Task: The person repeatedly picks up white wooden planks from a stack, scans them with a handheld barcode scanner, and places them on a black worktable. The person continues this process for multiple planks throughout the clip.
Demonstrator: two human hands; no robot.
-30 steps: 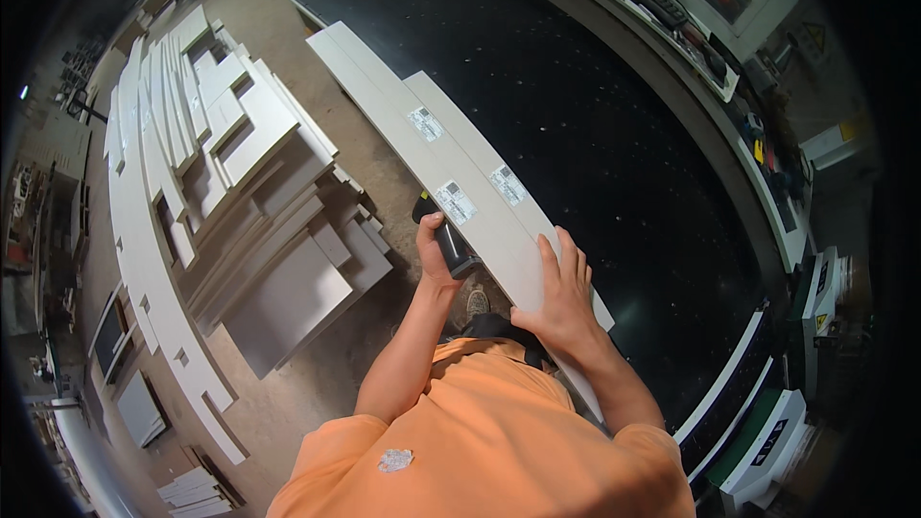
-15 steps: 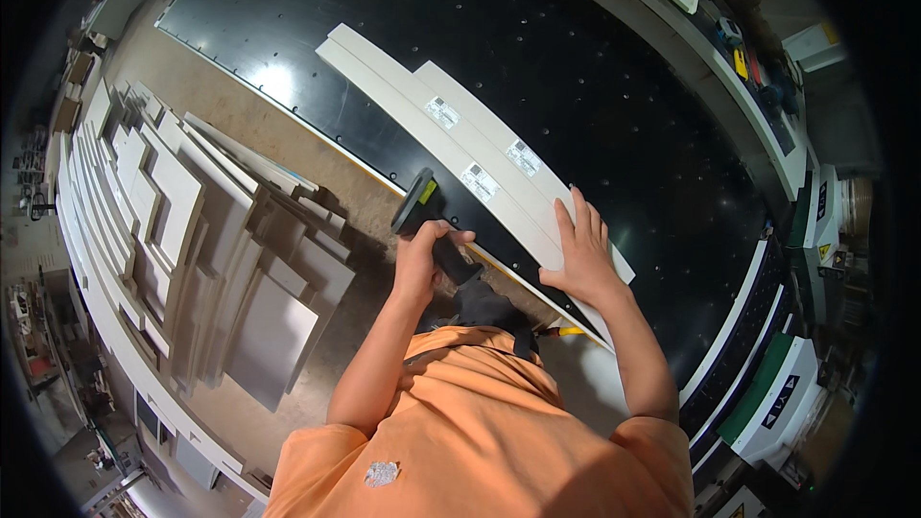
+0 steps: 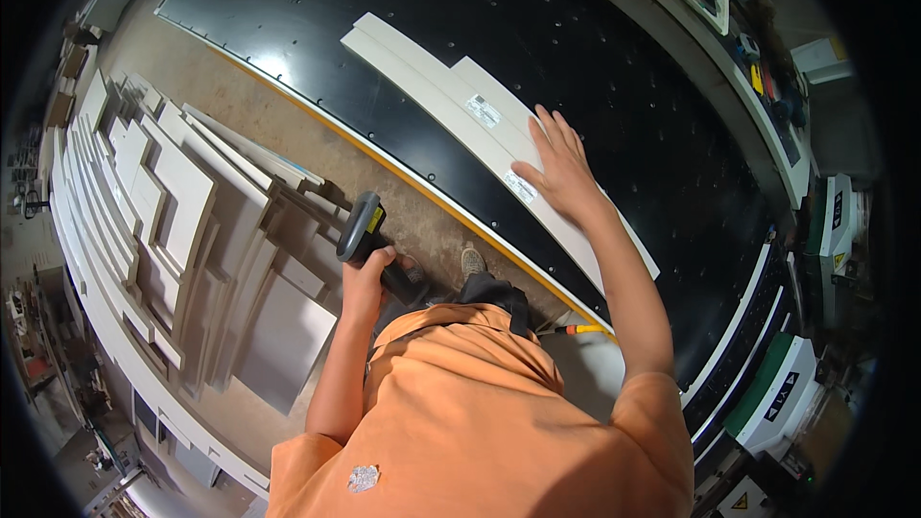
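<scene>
My left hand is wrapped round the grip of a dark handheld barcode scanner with a yellow-green label, held off the table's edge at my left. My right hand lies with fingers stretched out on long, narrow off-white boards, which sit side by side on the black table. A printed sticker shows on the shorter board beyond my fingers. A second sticker shows next to my thumb. Part of the boards is hidden under my right hand and forearm.
Many off-white panels stand in a leaning row at the left. A yellow strip runs along the table's near edge. Tools lie on a ledge at the upper right. White and green machine parts stand at the right.
My left hand has drawn the scanner back toward the left, away from the boards. My right hand has slid farther up the boards, and one of three stickers seen before no longer shows.
</scene>
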